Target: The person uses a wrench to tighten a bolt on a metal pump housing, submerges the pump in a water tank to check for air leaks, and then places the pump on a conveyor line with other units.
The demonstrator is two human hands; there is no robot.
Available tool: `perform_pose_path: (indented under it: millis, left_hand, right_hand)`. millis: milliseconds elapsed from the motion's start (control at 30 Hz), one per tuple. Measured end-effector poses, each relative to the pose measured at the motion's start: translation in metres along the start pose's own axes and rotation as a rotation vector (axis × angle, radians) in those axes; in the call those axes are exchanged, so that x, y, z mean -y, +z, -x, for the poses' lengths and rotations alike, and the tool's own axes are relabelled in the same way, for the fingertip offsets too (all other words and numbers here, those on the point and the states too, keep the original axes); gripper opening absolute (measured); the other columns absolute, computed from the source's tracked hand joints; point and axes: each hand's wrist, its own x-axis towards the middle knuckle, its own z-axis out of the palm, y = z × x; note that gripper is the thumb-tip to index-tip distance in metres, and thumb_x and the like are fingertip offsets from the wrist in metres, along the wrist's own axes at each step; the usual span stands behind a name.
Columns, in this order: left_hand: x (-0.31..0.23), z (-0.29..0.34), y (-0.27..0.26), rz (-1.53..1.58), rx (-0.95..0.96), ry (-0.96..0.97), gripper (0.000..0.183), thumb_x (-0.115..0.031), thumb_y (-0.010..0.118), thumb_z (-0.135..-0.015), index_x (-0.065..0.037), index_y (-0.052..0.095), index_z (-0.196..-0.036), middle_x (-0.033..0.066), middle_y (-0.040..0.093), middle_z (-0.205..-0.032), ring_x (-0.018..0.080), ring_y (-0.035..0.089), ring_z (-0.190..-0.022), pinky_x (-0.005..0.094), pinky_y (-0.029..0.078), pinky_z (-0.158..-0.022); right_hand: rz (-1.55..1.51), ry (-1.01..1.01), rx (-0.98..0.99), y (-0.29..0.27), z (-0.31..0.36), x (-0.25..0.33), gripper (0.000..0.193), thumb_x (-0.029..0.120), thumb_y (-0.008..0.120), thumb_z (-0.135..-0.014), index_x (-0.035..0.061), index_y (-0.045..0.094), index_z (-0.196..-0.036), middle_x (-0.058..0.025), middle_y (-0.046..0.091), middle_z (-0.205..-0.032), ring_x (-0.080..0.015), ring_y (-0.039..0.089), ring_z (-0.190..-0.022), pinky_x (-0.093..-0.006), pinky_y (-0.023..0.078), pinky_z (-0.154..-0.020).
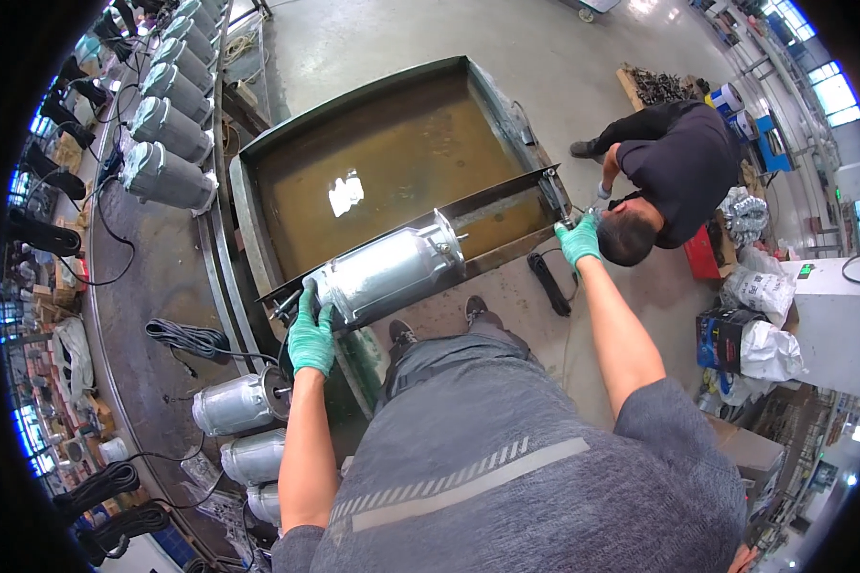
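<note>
A silver cylindrical motor housing (392,272) lies on its side on a rail along the near edge of a water-filled metal tank (248,215). A flange and short shaft show at its right end. My left hand (311,336), in a green glove, touches the housing's left end with thumb and fingers spread. At the right end of the rail, my right hand (580,241), also green-gloved, has its fingers curled round the lower part of a metal clamp-like fitting (552,191). What exactly lies inside those fingers is partly hidden.
Several silver housings (170,177) line the bench on the left, with more (234,406) near my left forearm. Black cable coils (189,336) lie there too. Another person (683,162) bends down close to my right hand. A black cable (549,285) lies on the floor.
</note>
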Motion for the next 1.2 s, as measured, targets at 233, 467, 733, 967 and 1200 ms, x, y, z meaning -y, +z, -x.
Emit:
perform_pose_path:
  millis: [233, 467, 733, 967, 1200]
  left_hand:
    - [0.027, 0.002, 0.012, 0.166, -0.063, 0.045, 0.064, -0.029, 0.061, -0.102, -0.035, 0.033, -0.159, 0.0293, 0.066, -0.122, 0.0476, 0.064, -0.11, 0.0511, 0.05, -0.093]
    - [-0.014, 0.003, -0.007, 0.275, 0.061, -0.133, 0.06, -0.015, 0.063, -0.101, -0.023, 0.041, -0.156, 0.0159, 0.058, -0.145, 0.034, 0.061, -0.127, 0.0401, 0.048, -0.107]
    - [0.024, -0.006, 0.009, 0.127, -0.016, 0.022, 0.059, -0.037, 0.062, -0.1, -0.035, 0.039, -0.154, 0.0284, 0.069, -0.116, 0.0478, 0.066, -0.105, 0.0545, 0.051, -0.091]
    - [0.029, -0.008, 0.007, 0.112, -0.006, 0.04, 0.061, -0.037, 0.065, -0.098, -0.037, 0.039, -0.154, 0.0268, 0.068, -0.12, 0.0468, 0.066, -0.108, 0.0543, 0.051, -0.092]
    - [0.025, -0.011, 0.0, 0.102, 0.041, 0.012, 0.063, -0.038, 0.067, -0.097, -0.035, 0.039, -0.154, 0.0255, 0.068, -0.122, 0.0455, 0.066, -0.108, 0.0523, 0.051, -0.093]
  right_hand:
    - [-0.376, 0.282, 0.34, 0.022, -0.075, 0.087, 0.068, 0.033, 0.075, -0.085, 0.0034, 0.045, -0.138, -0.0303, 0.064, -0.126, -0.045, 0.066, -0.11, -0.0484, 0.051, -0.098]
    - [-0.319, -0.298, 0.383, -0.013, -0.034, 0.145, 0.027, 0.03, 0.059, -0.103, 0.0117, 0.056, -0.122, -0.0187, 0.07, -0.108, -0.038, 0.068, -0.1, -0.0484, 0.052, -0.085]
    - [-0.403, -0.481, 0.567, -0.093, 0.109, 0.253, 0.025, 0.009, 0.07, -0.088, 0.0016, 0.053, -0.104, -0.02, 0.067, -0.082, -0.0339, 0.069, -0.07, -0.0408, 0.056, -0.07]
    - [-0.005, -0.783, 0.435, -0.073, 0.116, 0.266, 0.027, 0.017, 0.076, -0.081, 0.004, 0.061, -0.101, -0.022, 0.066, -0.092, -0.0428, 0.066, -0.084, -0.0504, 0.054, -0.072]
    - [0.171, -0.882, 0.383, -0.068, 0.116, 0.268, 0.028, 0.024, 0.071, -0.087, 0.0068, 0.062, -0.108, -0.0185, 0.067, -0.091, -0.0364, 0.071, -0.075, -0.0469, 0.058, -0.064]
